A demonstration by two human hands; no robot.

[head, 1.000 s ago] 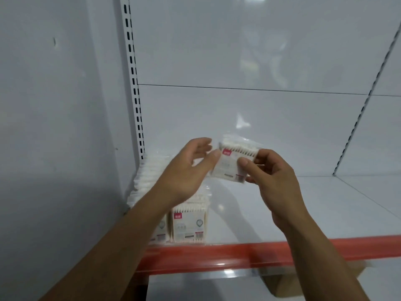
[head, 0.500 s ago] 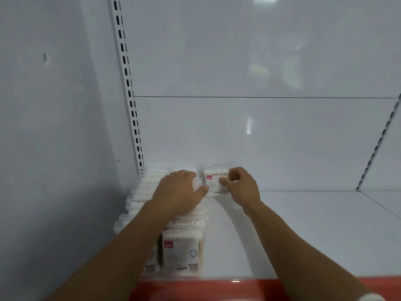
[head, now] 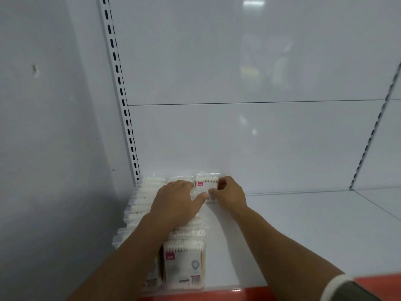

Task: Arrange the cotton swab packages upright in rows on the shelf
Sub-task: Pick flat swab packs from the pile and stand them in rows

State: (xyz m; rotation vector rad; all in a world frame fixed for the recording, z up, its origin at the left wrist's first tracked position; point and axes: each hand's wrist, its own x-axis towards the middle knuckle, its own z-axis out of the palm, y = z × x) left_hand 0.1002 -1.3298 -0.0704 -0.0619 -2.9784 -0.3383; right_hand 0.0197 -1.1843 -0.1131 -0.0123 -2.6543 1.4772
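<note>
A person's right hand point(head: 230, 195) pinches the right edge of a pack point(head: 206, 184) of cotton swabs between thumb and curled fingers. The pack stands upright at the very back of the shelf point(head: 303, 231), against the white back panel point(head: 238, 144). The left hand point(head: 178, 200) lies palm down with fingers fairly straight, and its thumb tip touches the pack's lower left corner. Under this hand, two rows point(head: 184, 263) of the same packs stand upright, running from the back to the shelf's red front edge point(head: 249, 294), in the left corner. The held pack sits just right of these rows. A slotted upright point(head: 121, 94) rises behind them.
</note>
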